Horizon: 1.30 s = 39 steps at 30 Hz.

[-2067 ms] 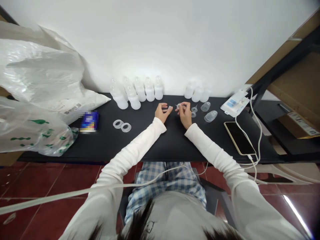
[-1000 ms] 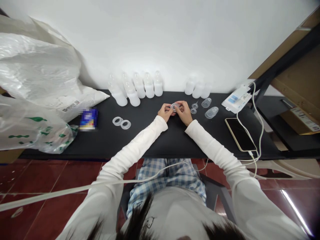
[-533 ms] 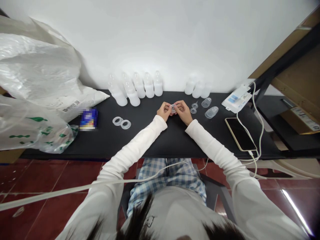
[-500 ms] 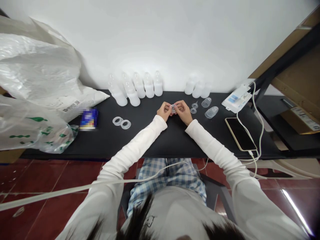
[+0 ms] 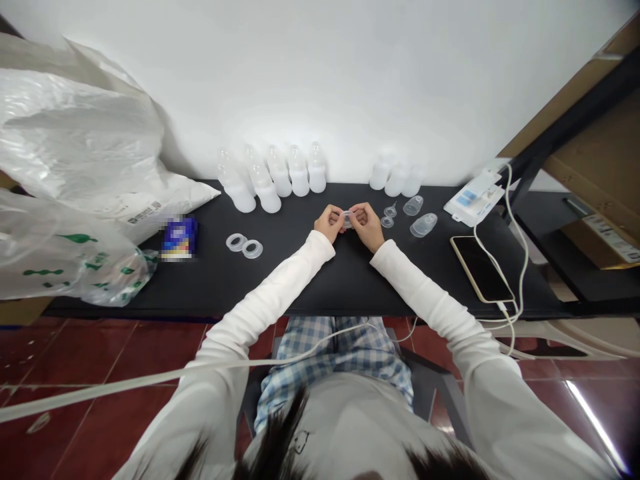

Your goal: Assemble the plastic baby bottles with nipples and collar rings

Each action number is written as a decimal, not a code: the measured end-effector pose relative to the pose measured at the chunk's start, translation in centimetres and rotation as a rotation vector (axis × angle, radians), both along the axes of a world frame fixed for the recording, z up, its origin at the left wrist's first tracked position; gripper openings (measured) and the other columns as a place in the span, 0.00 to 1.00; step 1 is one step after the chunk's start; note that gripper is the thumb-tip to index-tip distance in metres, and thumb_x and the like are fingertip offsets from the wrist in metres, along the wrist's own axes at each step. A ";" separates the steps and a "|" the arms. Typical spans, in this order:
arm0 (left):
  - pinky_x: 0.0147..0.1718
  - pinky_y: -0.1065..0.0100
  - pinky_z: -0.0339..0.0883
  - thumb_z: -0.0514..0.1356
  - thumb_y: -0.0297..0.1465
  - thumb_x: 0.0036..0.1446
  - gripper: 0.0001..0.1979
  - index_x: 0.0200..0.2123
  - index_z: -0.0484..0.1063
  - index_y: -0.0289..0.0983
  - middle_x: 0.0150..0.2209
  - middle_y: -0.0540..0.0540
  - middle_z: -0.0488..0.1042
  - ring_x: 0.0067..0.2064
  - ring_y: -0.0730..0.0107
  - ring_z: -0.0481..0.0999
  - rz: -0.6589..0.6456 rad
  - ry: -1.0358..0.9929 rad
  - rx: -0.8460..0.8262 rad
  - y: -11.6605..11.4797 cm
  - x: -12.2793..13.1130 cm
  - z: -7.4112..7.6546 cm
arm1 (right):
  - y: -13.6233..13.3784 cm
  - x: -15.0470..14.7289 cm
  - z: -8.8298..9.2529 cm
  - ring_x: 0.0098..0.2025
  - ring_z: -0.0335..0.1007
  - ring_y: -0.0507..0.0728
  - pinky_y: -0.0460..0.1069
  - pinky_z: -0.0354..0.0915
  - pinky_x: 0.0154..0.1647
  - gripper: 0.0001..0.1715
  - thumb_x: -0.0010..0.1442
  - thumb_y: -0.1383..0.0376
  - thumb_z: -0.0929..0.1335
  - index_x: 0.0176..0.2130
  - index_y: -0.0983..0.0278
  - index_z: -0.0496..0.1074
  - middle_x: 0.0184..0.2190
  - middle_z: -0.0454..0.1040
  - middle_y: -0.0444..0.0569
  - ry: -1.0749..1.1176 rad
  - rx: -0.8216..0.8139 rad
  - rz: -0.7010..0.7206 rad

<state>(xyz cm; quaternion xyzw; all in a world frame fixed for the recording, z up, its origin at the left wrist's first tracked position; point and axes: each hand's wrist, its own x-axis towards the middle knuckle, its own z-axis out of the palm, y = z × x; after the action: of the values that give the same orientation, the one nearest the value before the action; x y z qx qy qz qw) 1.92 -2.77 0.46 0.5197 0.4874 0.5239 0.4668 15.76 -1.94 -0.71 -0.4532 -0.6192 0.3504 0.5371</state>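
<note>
Between my two hands, above the dark table, is a whitish translucent bottle ring (image 5: 348,217). My left hand (image 5: 329,223) pinches its left side with thumb and fingers. On the opposite side, my right hand (image 5: 368,226) is closed on the same ring. Whether a teat sits inside the ring is hard to make out. Just right of my right hand lie two clear silicone teats (image 5: 391,211). Beyond them are two clear bottle caps (image 5: 423,225). Two loose bottle rings (image 5: 253,255) lie to the left, one overlapping the other.
Several capped baby bottles (image 5: 299,180) stand along the wall at left, and white bottles without caps (image 5: 397,181) at right. A phone (image 5: 480,268) with a cable (image 5: 524,260) and a white box (image 5: 474,197) lie right. Plastic bags (image 5: 80,147) and a blue packet (image 5: 180,237) are left.
Both hands stay nearly in place around the ring. The ring's tilt looks slightly different, and the fingers have shifted a little.
</note>
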 end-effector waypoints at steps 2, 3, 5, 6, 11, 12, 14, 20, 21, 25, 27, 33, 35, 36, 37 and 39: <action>0.31 0.70 0.73 0.66 0.30 0.55 0.07 0.34 0.70 0.38 0.26 0.52 0.74 0.26 0.74 0.76 -0.001 -0.059 -0.011 0.2 0.1 -0.2 | -0.2 0.0 0.1 0.29 0.67 0.51 0.49 0.69 0.31 0.23 0.57 0.44 0.69 0.41 0.59 0.68 0.29 0.70 0.42 -0.038 -0.007 0.014; 0.33 0.70 0.74 0.67 0.30 0.54 0.08 0.35 0.70 0.38 0.28 0.52 0.75 0.28 0.74 0.77 -0.005 -0.089 -0.006 0.3 0.1 -0.3 | -0.2 0.1 0.2 0.30 0.68 0.52 0.50 0.69 0.32 0.23 0.59 0.44 0.68 0.42 0.59 0.69 0.30 0.71 0.43 -0.057 -0.007 0.028; 0.36 0.69 0.75 0.68 0.28 0.52 0.11 0.35 0.69 0.38 0.30 0.51 0.76 0.31 0.74 0.78 -0.013 -0.136 0.005 0.5 0.2 -0.5 | -0.3 0.2 0.3 0.31 0.70 0.53 0.50 0.71 0.34 0.24 0.60 0.44 0.67 0.43 0.59 0.71 0.33 0.74 0.45 -0.089 0.004 0.056; 0.37 0.69 0.75 0.68 0.26 0.51 0.12 0.35 0.68 0.38 0.31 0.52 0.75 0.31 0.75 0.78 -0.014 -0.149 0.002 0.5 0.2 -0.6 | -0.3 0.3 0.4 0.31 0.70 0.53 0.51 0.71 0.34 0.24 0.61 0.44 0.66 0.44 0.59 0.72 0.34 0.75 0.46 -0.099 0.008 0.069; 0.34 0.71 0.73 0.66 0.22 0.52 0.11 0.33 0.67 0.37 0.29 0.53 0.74 0.28 0.77 0.77 0.015 -0.097 -0.013 0.7 0.0 -0.6 | 0.0 0.8 0.4 0.31 0.72 0.55 0.53 0.74 0.37 0.29 0.57 0.41 0.69 0.46 0.60 0.75 0.33 0.77 0.47 -0.054 -0.027 0.166; 0.33 0.72 0.73 0.66 0.21 0.51 0.11 0.33 0.67 0.37 0.29 0.53 0.74 0.27 0.78 0.77 0.025 -0.073 -0.010 0.7 0.0 -0.6 | 0.1 0.8 0.3 0.31 0.73 0.55 0.54 0.74 0.37 0.30 0.55 0.41 0.70 0.46 0.60 0.75 0.32 0.77 0.47 -0.033 -0.037 0.182; 0.30 0.73 0.72 0.67 0.22 0.51 0.11 0.32 0.67 0.37 0.28 0.54 0.74 0.26 0.78 0.76 0.039 -0.036 -0.014 0.6 -0.2 -0.4 | 0.2 0.7 0.2 0.31 0.73 0.55 0.53 0.75 0.36 0.32 0.52 0.39 0.71 0.45 0.60 0.76 0.30 0.77 0.46 0.009 -0.058 0.195; 0.26 0.76 0.71 0.70 0.28 0.49 0.13 0.32 0.67 0.38 0.25 0.56 0.73 0.23 0.79 0.75 0.013 -0.029 0.015 0.6 -0.2 -0.5 | 0.3 0.3 -0.3 0.23 0.69 0.52 0.50 0.71 0.27 0.33 0.49 0.40 0.73 0.42 0.62 0.76 0.24 0.73 0.43 0.039 -0.096 0.129; 0.25 0.76 0.70 0.70 0.29 0.49 0.14 0.32 0.67 0.38 0.25 0.56 0.73 0.23 0.80 0.75 0.006 -0.031 0.021 0.6 -0.2 -0.5 | 0.2 0.3 -0.3 0.22 0.68 0.51 0.49 0.69 0.24 0.32 0.50 0.40 0.73 0.41 0.62 0.76 0.23 0.72 0.42 0.027 -0.090 0.108; 0.22 0.76 0.69 0.71 0.29 0.49 0.15 0.32 0.66 0.38 0.23 0.57 0.71 0.21 0.79 0.74 -0.033 -0.051 0.016 0.5 0.2 -0.9 | -0.1 0.1 -0.2 0.20 0.63 0.49 0.47 0.65 0.22 0.25 0.55 0.43 0.71 0.38 0.61 0.75 0.20 0.68 0.40 -0.033 -0.033 0.013; 0.23 0.75 0.70 0.71 0.30 0.49 0.15 0.33 0.65 0.38 0.24 0.57 0.71 0.21 0.79 0.74 -0.040 -0.066 0.021 0.6 0.3 -1.1 | -0.2 0.1 -0.2 0.21 0.64 0.50 0.48 0.66 0.24 0.25 0.57 0.43 0.70 0.38 0.60 0.75 0.21 0.68 0.40 -0.065 -0.007 0.000; 0.26 0.73 0.73 0.70 0.35 0.49 0.16 0.35 0.66 0.39 0.26 0.54 0.74 0.24 0.77 0.76 0.012 -0.147 0.036 1.4 -0.2 -1.4 | 0.2 0.5 -0.2 0.30 0.71 0.53 0.51 0.73 0.35 0.36 0.54 0.38 0.69 0.53 0.56 0.69 0.30 0.71 0.43 0.019 -0.033 0.134; 0.30 0.71 0.75 0.70 0.35 0.49 0.16 0.36 0.67 0.39 0.29 0.52 0.75 0.27 0.76 0.77 -0.007 -0.173 0.090 1.7 -0.3 -1.2 | 0.4 0.7 0.0 0.33 0.73 0.53 0.51 0.75 0.37 0.38 0.55 0.36 0.68 0.56 0.54 0.67 0.33 0.73 0.43 0.121 -0.080 0.157; 0.31 0.71 0.75 0.70 0.35 0.48 0.15 0.36 0.69 0.39 0.31 0.51 0.76 0.29 0.75 0.77 -0.025 -0.177 0.126 1.7 -0.3 -1.0 | 0.5 0.9 0.2 0.34 0.73 0.53 0.51 0.75 0.37 0.38 0.54 0.36 0.68 0.54 0.54 0.68 0.34 0.74 0.44 0.164 -0.111 0.171; 0.33 0.71 0.75 0.70 0.34 0.48 0.14 0.36 0.70 0.38 0.33 0.50 0.76 0.30 0.75 0.77 -0.044 -0.177 0.162 1.7 -0.3 -0.9 | 0.5 1.0 0.6 0.35 0.74 0.54 0.51 0.75 0.37 0.36 0.54 0.36 0.68 0.52 0.55 0.70 0.35 0.75 0.44 0.198 -0.143 0.192; 0.35 0.70 0.76 0.68 0.31 0.48 0.13 0.37 0.71 0.38 0.35 0.50 0.76 0.32 0.75 0.77 -0.077 -0.186 0.212 1.8 -0.1 -0.6 | 0.4 1.3 1.3 0.37 0.75 0.54 0.50 0.75 0.38 0.32 0.52 0.39 0.71 0.47 0.57 0.74 0.37 0.77 0.46 0.232 -0.182 0.247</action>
<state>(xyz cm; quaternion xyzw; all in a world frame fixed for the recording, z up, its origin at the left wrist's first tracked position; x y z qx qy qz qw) 1.82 -0.98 -0.15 0.5336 0.3637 0.6002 0.4721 17.10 -1.51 0.61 -0.3772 -0.5696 0.5181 0.5146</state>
